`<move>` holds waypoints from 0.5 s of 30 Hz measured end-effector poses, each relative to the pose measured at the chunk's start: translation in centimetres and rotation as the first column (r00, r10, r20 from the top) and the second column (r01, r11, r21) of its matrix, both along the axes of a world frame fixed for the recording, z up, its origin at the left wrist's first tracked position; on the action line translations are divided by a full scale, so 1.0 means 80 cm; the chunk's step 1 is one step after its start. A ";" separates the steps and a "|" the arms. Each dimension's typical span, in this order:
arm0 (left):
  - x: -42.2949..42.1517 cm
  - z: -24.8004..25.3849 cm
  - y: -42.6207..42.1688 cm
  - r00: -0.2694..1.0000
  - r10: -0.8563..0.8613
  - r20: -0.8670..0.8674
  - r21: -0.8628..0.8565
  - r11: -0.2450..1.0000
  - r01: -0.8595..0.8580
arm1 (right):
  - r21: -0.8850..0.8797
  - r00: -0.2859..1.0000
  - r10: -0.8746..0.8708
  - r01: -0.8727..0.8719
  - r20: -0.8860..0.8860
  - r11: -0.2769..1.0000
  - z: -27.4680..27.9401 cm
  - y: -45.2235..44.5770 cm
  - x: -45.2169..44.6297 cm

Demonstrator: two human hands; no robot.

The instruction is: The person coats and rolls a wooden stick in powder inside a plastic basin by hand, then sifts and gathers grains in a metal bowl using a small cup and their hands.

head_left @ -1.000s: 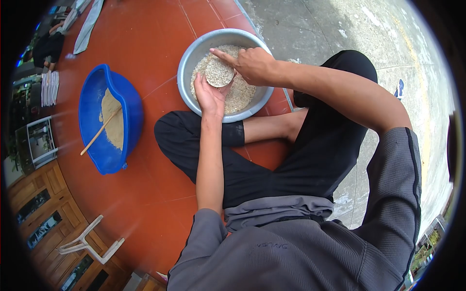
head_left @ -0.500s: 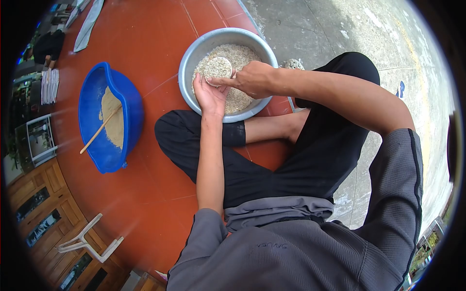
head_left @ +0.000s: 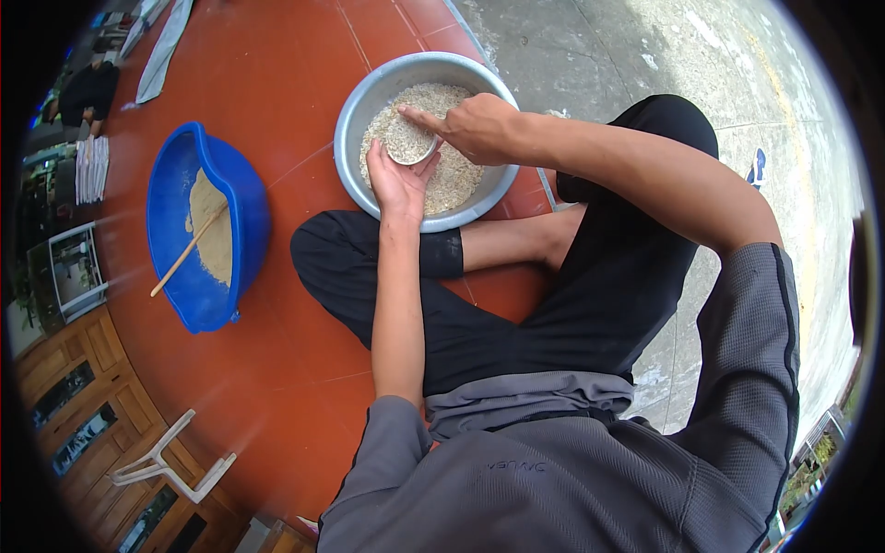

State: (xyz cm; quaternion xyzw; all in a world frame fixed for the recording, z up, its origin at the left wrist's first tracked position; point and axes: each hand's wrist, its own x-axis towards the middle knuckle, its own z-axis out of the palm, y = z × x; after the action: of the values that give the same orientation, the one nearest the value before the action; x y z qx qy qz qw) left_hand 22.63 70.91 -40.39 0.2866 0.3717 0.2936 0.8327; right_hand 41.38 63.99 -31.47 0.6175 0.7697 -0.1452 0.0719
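Observation:
My left hand [head_left: 399, 187] is closed around a small round cup [head_left: 409, 158] filled with pale grains, holding it from below and its near side. The cup is above a grey metal basin [head_left: 348, 170] that holds a bed of similar flaky grain [head_left: 452, 184]. My right hand [head_left: 475, 127] reaches over from the right, its index finger stretched out across the far part of the cup's top. Its other fingers are curled back and partly hidden, with nothing visible in them.
On the red tiled floor [head_left: 304, 369] to the left stands a blue plastic tub [head_left: 171, 230] with tan powder [head_left: 212, 235] and a wooden stick [head_left: 189, 249]. A pale stool-like frame [head_left: 166, 461] is at lower left. Grey concrete [head_left: 590, 55] borders the right.
My right index finger has moved from the near edge of the cup to its far side, across the grain. My left hand still holds the cup in much the same place.

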 end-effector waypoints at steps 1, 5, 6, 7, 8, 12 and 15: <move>0.001 0.000 0.000 1.000 0.021 -0.008 -0.016 1.000 -0.021 | -0.021 1.000 0.018 -0.018 0.000 1.000 0.000 0.001 -0.002; -0.001 -0.005 0.001 0.996 0.071 -0.051 -0.078 0.994 -0.075 | 0.015 0.982 0.177 -0.177 -0.058 0.984 -0.006 -0.006 -0.009; -0.001 -0.008 0.002 0.995 0.074 -0.064 -0.093 0.992 -0.080 | 0.003 0.981 0.184 -0.184 -0.060 0.983 -0.008 -0.007 -0.011; 0.000 -0.008 0.002 0.995 0.081 -0.053 -0.090 0.992 -0.085 | -0.009 0.980 0.191 -0.191 -0.062 0.981 -0.010 -0.008 -0.013; 0.000 -0.008 0.001 0.995 0.087 -0.043 -0.087 0.992 -0.090 | -0.022 0.978 0.196 -0.198 -0.065 0.980 -0.011 -0.008 -0.015; 0.002 -0.007 0.000 0.996 0.084 -0.032 -0.094 0.992 -0.087 | -0.018 0.975 0.196 -0.199 -0.106 0.980 -0.015 -0.009 -0.014; 0.007 0.007 -0.007 0.994 0.088 -0.065 -0.067 0.994 -0.092 | -0.024 0.975 0.194 -0.198 -0.107 0.980 -0.013 -0.009 -0.013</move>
State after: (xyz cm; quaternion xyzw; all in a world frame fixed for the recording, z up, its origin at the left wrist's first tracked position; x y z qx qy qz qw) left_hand 23.21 70.37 -39.84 0.2493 0.4198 0.3088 0.8162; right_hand 40.31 63.31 -32.55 0.5288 0.8270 -0.1827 0.0561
